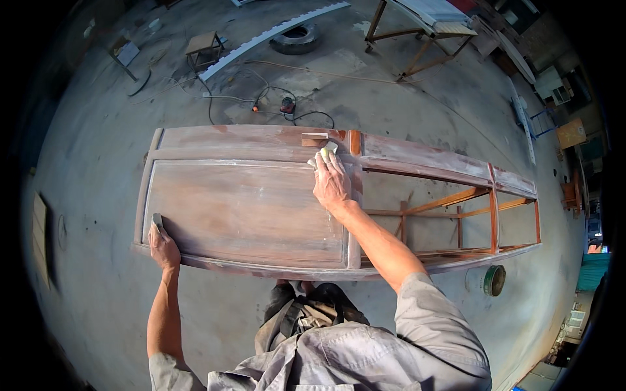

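Observation:
A long wooden furniture frame (254, 260) lies in front of me, its reddish-brown wood hazed with whitish dust. Its left part holds a broad solid panel (248, 202); the right part is open framework. My right hand (332, 186) reaches to the far side and presses a folded pale piece of sheet (331, 147) on the wood by the upright between the two parts; whether it is sandpaper or cloth I cannot tell. My left hand (163, 247) grips a small grey block (157, 220) at the panel's near left corner. Just beyond my right fingers is a small rectangular wooden piece (314, 139).
A red and black power tool (287, 106) with cords rests on the floor beyond the frame. Farther off are a tyre (295, 40), a long pale strip (274, 39), a stool (204, 47) and a wooden trestle (424, 49). A green can (494, 280) lies near right.

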A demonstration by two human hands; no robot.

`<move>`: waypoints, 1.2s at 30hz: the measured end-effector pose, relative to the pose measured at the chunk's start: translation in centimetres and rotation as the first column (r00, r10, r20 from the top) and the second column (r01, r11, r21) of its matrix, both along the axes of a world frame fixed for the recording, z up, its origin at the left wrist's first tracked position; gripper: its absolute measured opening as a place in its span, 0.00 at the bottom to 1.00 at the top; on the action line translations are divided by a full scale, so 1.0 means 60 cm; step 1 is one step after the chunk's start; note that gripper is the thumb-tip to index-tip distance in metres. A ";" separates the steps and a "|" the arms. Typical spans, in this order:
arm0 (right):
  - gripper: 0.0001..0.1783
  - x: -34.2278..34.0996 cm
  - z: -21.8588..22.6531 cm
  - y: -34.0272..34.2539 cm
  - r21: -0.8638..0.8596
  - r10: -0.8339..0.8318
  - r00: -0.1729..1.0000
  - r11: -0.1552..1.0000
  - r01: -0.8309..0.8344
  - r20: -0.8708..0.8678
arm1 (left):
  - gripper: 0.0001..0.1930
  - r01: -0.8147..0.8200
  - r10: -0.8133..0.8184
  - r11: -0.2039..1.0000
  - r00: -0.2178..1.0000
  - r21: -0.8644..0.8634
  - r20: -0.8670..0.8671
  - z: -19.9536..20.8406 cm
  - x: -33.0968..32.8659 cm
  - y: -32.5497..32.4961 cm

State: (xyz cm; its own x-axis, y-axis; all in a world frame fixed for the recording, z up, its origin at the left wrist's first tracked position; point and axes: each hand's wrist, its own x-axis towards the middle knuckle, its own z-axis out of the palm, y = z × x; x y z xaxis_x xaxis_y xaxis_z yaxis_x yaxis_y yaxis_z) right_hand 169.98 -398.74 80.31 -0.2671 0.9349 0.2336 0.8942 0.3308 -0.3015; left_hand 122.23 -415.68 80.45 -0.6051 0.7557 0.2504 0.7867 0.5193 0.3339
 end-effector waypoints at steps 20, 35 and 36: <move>0.27 -0.164 0.005 0.038 -0.087 0.081 0.996 0.993 -0.085 -0.040 | 0.17 -0.004 0.003 0.998 1.000 0.061 0.022 -0.003 0.010 -0.003; 0.27 0.038 0.011 -0.010 -0.043 0.182 0.981 0.982 -0.185 -0.067 | 0.19 -0.024 0.022 0.999 0.998 0.024 0.062 -0.004 -0.006 -0.025; 0.28 0.104 0.004 -0.016 0.044 0.162 0.987 0.986 -0.161 -0.006 | 0.19 -0.033 0.032 0.999 0.998 0.026 0.056 -0.011 -0.011 -0.026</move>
